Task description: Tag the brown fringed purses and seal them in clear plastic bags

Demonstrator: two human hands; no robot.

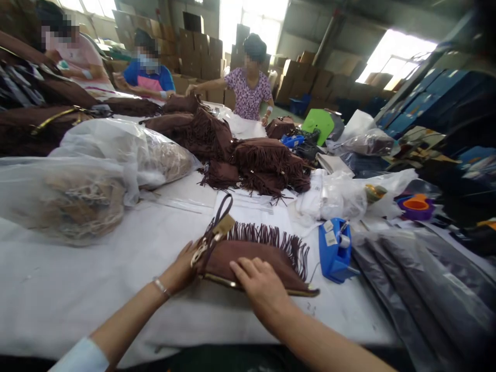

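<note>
A brown fringed clutch bag point(248, 256) lies on the white-covered table in front of me, its gold zipper edge towards me and its fringe pointing away. My left hand point(185, 268) grips the bag's left end beside a gold clasp point(198, 254), with some fingers hidden behind it. A dark wrist strap point(222, 206) and a tan tag point(224, 224) stick up from that end. Across the bag's upper face rests my right hand point(261, 284), its fingers stretched out and lying flat on the brown material.
Right of the bag stands a blue tape dispenser point(334, 253), beside dark grey plastic bags point(411, 274). Clear bags with tan contents point(85, 196) lie at left. More brown fringed bags point(263, 160) are piled behind. Several co-workers, one in a patterned top point(250, 93), are at the far side.
</note>
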